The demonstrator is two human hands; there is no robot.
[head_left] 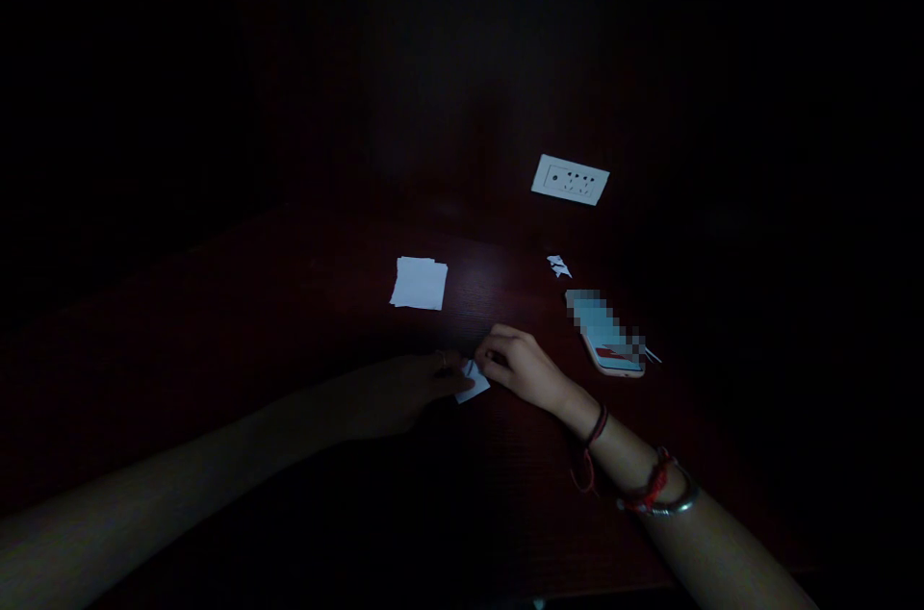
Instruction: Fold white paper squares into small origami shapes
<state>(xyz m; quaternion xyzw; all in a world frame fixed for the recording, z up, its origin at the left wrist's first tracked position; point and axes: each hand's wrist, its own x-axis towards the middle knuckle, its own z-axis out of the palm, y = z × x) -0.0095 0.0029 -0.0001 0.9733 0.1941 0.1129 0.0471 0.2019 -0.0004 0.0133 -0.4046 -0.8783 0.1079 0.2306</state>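
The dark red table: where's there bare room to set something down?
The lit patch of table between the paper stack and the phone, beyond the right hand, looks bare. It's crowded where the left hand and right meet at the small paper, and where phone and paper scraps sit close together. The far left is too dark to judge.

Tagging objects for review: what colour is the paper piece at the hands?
The paper piece looks white, faintly bluish; head view shows it.
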